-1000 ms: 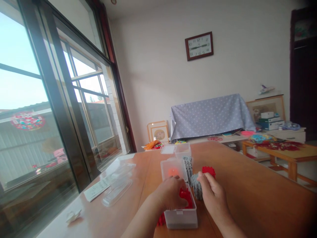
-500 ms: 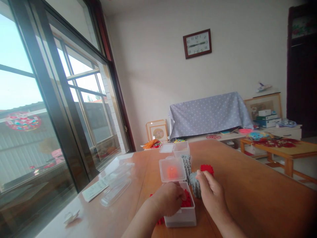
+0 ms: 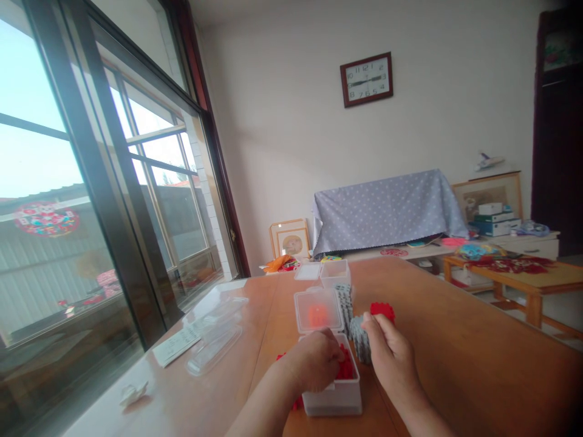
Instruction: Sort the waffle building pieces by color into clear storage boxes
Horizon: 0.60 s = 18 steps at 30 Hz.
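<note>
My left hand [image 3: 319, 359] reaches into a clear plastic box [image 3: 332, 402], its fingers closed on the red toothed plastic blocks [image 3: 347, 366] inside. How many it grips is hidden. To the right of the box, my right hand [image 3: 392, 351] is closed around a red toothed block [image 3: 382, 310], which shows above its fingers. Against the thumb side of that hand stands a stack of grey toothed blocks [image 3: 361, 343]. Behind it, more grey blocks [image 3: 345, 302] form a row. The box's lid [image 3: 303, 309] stands raised at the back, with an orange-red shape visible through it.
Another clear box [image 3: 335, 273] lies open farther back. Red blocks [image 3: 297, 403] lie partly hidden left of the near box. Clear lids [image 3: 214, 350], a paper card [image 3: 175, 346] and a crumpled scrap [image 3: 133, 394] rest on the wooden table [image 3: 455, 340]. A window stands at left.
The view has shifted slightly. My left hand has lifted a little at the box, its knuckles higher; my right hand stays almost still.
</note>
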Each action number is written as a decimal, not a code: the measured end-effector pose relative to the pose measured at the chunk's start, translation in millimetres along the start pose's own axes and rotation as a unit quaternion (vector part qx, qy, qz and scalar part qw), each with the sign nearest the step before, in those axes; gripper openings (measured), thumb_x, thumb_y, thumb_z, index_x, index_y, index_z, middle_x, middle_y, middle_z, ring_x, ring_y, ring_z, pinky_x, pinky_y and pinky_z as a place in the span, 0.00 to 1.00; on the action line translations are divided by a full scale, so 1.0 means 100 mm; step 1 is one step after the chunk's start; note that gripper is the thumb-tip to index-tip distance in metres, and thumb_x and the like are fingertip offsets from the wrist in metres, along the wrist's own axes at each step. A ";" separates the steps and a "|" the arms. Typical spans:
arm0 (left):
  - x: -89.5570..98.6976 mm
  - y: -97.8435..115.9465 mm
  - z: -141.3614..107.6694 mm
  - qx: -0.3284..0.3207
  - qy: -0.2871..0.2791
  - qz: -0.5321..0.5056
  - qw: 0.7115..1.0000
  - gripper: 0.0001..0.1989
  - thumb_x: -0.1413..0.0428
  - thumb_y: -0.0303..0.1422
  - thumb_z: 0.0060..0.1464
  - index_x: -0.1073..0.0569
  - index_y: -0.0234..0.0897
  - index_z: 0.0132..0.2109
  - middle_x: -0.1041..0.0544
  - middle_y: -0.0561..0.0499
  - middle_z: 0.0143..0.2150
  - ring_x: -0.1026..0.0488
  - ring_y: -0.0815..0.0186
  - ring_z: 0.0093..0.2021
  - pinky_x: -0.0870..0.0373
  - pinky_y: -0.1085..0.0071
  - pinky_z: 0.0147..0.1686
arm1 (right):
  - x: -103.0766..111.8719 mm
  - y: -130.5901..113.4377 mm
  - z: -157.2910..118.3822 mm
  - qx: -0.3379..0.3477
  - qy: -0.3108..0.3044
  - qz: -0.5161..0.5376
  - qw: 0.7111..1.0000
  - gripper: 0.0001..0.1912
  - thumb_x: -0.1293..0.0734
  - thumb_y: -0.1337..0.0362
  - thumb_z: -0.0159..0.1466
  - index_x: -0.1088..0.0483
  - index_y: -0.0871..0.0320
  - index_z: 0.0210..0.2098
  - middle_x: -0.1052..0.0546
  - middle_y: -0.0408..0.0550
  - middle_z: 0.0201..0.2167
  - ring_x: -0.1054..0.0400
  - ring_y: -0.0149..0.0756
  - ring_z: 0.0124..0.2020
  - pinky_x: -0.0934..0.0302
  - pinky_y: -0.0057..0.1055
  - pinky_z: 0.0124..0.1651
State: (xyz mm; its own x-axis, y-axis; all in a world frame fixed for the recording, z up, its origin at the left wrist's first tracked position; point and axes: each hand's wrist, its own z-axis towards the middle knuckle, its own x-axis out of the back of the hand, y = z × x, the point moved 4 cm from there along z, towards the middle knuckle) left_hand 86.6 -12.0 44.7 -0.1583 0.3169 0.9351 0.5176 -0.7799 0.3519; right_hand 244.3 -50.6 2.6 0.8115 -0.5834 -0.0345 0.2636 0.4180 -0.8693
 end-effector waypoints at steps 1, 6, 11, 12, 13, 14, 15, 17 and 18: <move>0.02 0.00 -0.01 0.003 0.013 -0.001 1.000 0.13 0.49 0.22 0.53 0.21 0.38 0.37 0.22 0.48 0.43 0.28 0.60 0.46 0.30 0.68 0.49 | 0.00 0.00 0.00 0.001 0.002 0.000 1.000 0.22 0.38 0.46 0.69 0.33 0.55 0.26 0.39 0.37 0.21 0.45 0.31 0.24 0.47 0.26 0.28; 0.24 -0.09 -0.20 0.037 0.093 -0.009 0.995 0.16 0.48 0.25 0.53 0.21 0.39 0.46 0.23 0.48 0.46 0.26 0.63 0.43 0.29 0.71 0.45 | 0.00 -0.02 0.00 0.008 0.004 -0.006 1.000 0.23 0.39 0.46 0.69 0.33 0.55 0.26 0.37 0.38 0.21 0.44 0.32 0.24 0.45 0.26 0.28; 0.54 -0.34 -0.52 0.109 0.113 0.012 0.988 0.15 0.47 0.26 0.54 0.23 0.40 0.47 0.22 0.49 0.47 0.25 0.63 0.45 0.28 0.69 0.47 | 0.00 -0.04 -0.01 0.014 0.000 -0.004 1.000 0.22 0.39 0.46 0.69 0.34 0.55 0.27 0.41 0.37 0.20 0.45 0.32 0.24 0.46 0.26 0.28; 0.58 -0.39 -0.58 0.121 0.114 0.013 0.986 0.15 0.46 0.26 0.53 0.23 0.40 0.47 0.22 0.49 0.47 0.25 0.62 0.46 0.28 0.68 0.47 | 0.00 -0.04 -0.01 0.012 -0.001 -0.003 1.000 0.22 0.39 0.46 0.69 0.34 0.54 0.27 0.42 0.37 0.20 0.45 0.32 0.24 0.46 0.26 0.28; 0.60 -0.45 -0.65 0.133 0.114 0.011 0.985 0.16 0.45 0.26 0.52 0.24 0.40 0.48 0.22 0.49 0.48 0.25 0.62 0.47 0.28 0.68 0.48 | 0.00 -0.04 -0.01 0.010 -0.002 -0.002 1.000 0.21 0.39 0.46 0.69 0.34 0.54 0.27 0.42 0.37 0.20 0.45 0.31 0.24 0.46 0.26 0.28; 0.61 -0.50 -0.71 0.142 0.112 0.005 0.983 0.17 0.43 0.27 0.51 0.24 0.40 0.49 0.22 0.48 0.49 0.25 0.61 0.48 0.28 0.67 0.49 | 0.00 -0.03 -0.01 0.008 -0.003 -0.002 1.000 0.21 0.39 0.46 0.69 0.34 0.54 0.28 0.42 0.37 0.21 0.45 0.31 0.24 0.46 0.26 0.28; 0.62 -0.53 -0.76 0.150 0.109 -0.002 0.983 0.18 0.42 0.28 0.50 0.25 0.40 0.50 0.22 0.48 0.50 0.25 0.60 0.49 0.28 0.67 0.49 | 0.00 -0.03 -0.01 0.007 -0.004 -0.003 1.000 0.21 0.39 0.46 0.69 0.34 0.54 0.27 0.42 0.37 0.21 0.45 0.31 0.24 0.46 0.26 0.28; 0.60 -0.58 -0.85 0.160 0.098 -0.014 0.982 0.23 0.39 0.32 0.48 0.26 0.40 0.53 0.23 0.47 0.51 0.26 0.58 0.50 0.28 0.65 0.50 | 0.00 -0.01 -0.01 0.005 -0.004 -0.005 1.000 0.22 0.39 0.46 0.69 0.34 0.54 0.27 0.41 0.37 0.21 0.45 0.31 0.24 0.46 0.26 0.28; 0.58 -0.59 -0.88 0.162 0.091 -0.017 0.982 0.24 0.37 0.33 0.47 0.27 0.41 0.54 0.23 0.47 0.52 0.26 0.58 0.50 0.28 0.65 0.49 | 0.00 0.00 -0.01 0.005 -0.005 -0.006 1.000 0.22 0.39 0.45 0.69 0.34 0.54 0.27 0.40 0.37 0.21 0.44 0.32 0.24 0.45 0.26 0.29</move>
State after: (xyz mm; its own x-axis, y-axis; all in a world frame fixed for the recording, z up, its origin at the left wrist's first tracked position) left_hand -27.1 4.4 81.8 -0.3123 0.2151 0.9253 0.7454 -0.5484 0.3790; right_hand 243.7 -51.1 2.6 0.8129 -0.5820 -0.0198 0.2782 0.4179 -0.8649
